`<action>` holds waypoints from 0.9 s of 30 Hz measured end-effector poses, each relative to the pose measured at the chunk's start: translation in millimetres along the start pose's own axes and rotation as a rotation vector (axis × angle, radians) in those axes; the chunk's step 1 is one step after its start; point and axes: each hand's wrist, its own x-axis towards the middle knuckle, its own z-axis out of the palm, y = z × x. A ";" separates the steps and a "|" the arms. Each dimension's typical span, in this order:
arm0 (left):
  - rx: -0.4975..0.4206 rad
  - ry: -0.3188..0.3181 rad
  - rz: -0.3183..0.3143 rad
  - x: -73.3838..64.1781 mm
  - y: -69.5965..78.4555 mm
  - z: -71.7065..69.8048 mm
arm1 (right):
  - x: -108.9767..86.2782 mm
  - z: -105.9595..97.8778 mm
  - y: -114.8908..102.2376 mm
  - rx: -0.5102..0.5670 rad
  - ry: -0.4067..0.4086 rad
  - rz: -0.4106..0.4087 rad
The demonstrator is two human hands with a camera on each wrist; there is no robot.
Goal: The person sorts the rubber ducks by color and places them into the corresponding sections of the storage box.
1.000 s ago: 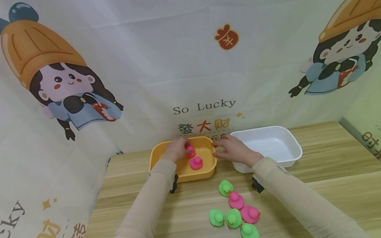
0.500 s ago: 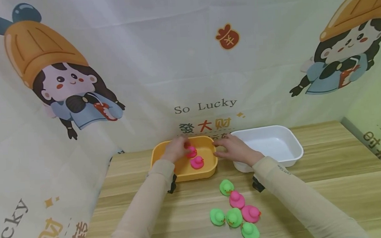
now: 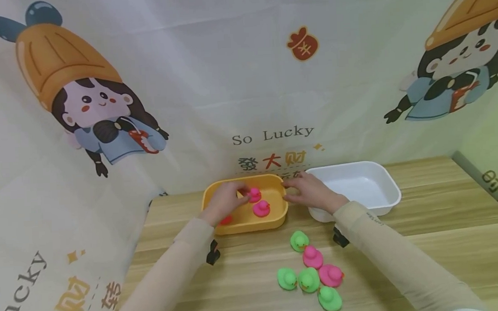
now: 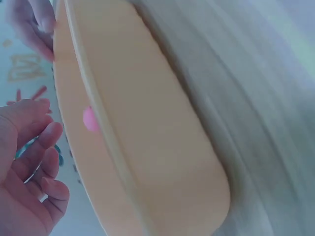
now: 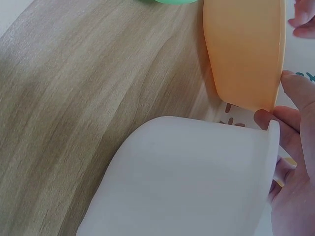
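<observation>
My left hand (image 3: pixel 226 200) hovers over the left part of a yellow bin (image 3: pixel 252 226), its fingers loosely curled around nothing. In the left wrist view the same hand (image 4: pixel 34 162) is beside the bin's rim, with a bit of pink showing inside. Two pink toy ducks (image 3: pixel 261 208) sit in the bin near my fingertips. A third reddish-pink piece (image 3: pixel 225 220) shows partly under my wrist. My right hand (image 3: pixel 313 192) reaches across a white bin (image 3: pixel 385 207) and touches the yellow bin's right end with thumb and fingertips, as the right wrist view (image 5: pixel 295 132) also shows.
In front of the bins, green toy ducks (image 3: pixel 309 279) and pink toy ducks (image 3: pixel 331 275) lie grouped on the wooden table (image 3: pixel 437 258). A printed cloth (image 3: pixel 212 83) hangs close behind the bins.
My left hand has drawn back leftward from the rear pink duck, leaving it in the yellow bin, and a reddish-pink piece has come into view. The right hand stays put; the view shifts slightly.
</observation>
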 end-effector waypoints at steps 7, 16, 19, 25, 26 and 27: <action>-0.050 0.040 0.130 -29.3 18.5 -1.0 | 0.2 -1.7 0.2 0.000 -0.003 -0.007; -0.104 0.023 0.298 -58.7 51.0 20.6 | 0.7 -1.0 0.2 -0.004 -0.004 -0.004; -0.084 0.010 0.339 -65.8 60.0 30.6 | 1.4 -1.0 0.2 0.003 -0.004 -0.005; -0.102 -0.046 0.417 -76.5 74.2 49.4 | 1.4 -0.6 1.1 0.009 -0.009 0.003; -0.108 -0.057 0.422 -78.2 76.6 51.8 | 1.1 -0.5 1.3 0.008 -0.009 0.004; -0.111 -0.065 0.429 -79.8 78.7 54.4 | 0.8 -0.4 1.5 0.008 -0.010 0.005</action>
